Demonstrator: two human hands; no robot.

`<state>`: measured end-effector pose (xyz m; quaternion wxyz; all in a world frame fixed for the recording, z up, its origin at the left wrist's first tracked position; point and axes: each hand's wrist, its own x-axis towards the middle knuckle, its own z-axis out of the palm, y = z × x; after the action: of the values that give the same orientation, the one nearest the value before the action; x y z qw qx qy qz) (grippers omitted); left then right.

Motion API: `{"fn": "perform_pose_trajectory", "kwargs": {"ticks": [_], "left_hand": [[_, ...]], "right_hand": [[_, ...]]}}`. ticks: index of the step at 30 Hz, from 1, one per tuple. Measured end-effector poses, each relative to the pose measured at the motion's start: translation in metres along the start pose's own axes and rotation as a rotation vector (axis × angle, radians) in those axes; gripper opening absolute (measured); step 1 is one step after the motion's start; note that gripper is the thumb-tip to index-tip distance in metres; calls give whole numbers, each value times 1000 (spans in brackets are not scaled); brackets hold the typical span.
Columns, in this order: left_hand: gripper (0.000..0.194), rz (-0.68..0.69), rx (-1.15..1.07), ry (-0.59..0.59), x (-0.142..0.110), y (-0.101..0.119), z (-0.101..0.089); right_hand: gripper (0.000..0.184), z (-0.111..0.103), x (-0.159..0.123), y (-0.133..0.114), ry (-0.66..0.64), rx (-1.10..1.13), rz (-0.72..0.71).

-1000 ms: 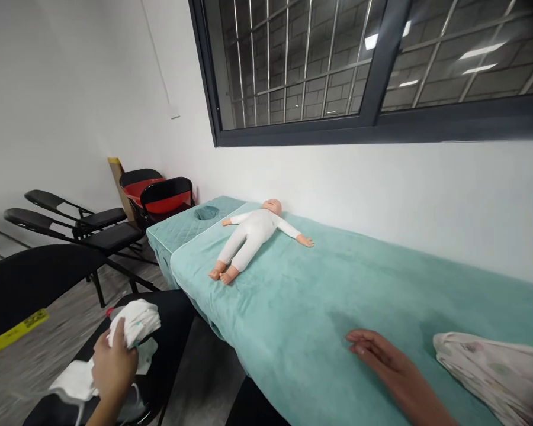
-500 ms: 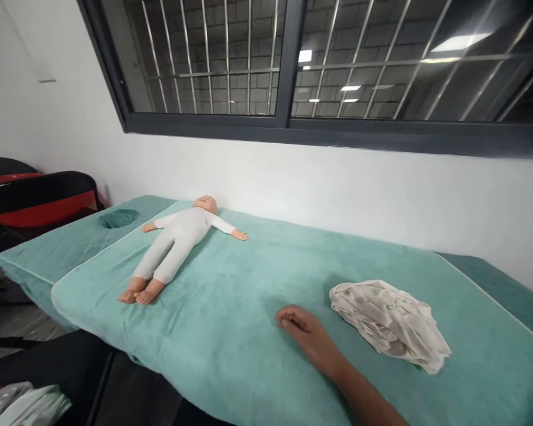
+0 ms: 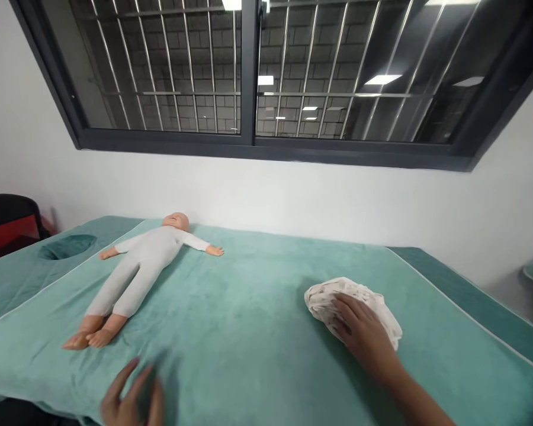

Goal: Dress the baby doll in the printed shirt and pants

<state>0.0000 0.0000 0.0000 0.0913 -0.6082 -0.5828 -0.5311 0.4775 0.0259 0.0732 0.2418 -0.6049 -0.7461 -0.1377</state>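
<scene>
A crumpled whitish cloth [image 3: 384,319] with a faint print lies bunched on the green sheet to the right. My right hand [image 3: 364,334] rests on top of it, fingers curled into its folds and thumb against the near side. Low in the view, my left hand [image 3: 135,396] shows only its spread, slightly blurred fingers, above the sheet with nothing in them. Farther left, a baby doll [image 3: 148,257] in a white bodysuit lies on its back, arms stretched out and feet toward me. Neither hand touches the doll.
The green sheet [image 3: 249,331] covers a padded bed with a face hole [image 3: 68,247] at its left end. Behind it stands a white wall [image 3: 270,195] with a barred window. A red and black chair [image 3: 11,228] is at the far left.
My right hand has moved right onto the cloth, which now looks more compact. My left hand has come into view at the bottom. The camera has turned right.
</scene>
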Motion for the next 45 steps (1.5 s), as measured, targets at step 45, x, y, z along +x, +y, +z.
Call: {"fn": "perform_pose_trajectory", "kwargs": {"ticks": [45], "left_hand": [[54,-1165,-1946,-511,76,207,208]], "right_hand": [[25,-4,-4,-22,-165,101,222]]}}
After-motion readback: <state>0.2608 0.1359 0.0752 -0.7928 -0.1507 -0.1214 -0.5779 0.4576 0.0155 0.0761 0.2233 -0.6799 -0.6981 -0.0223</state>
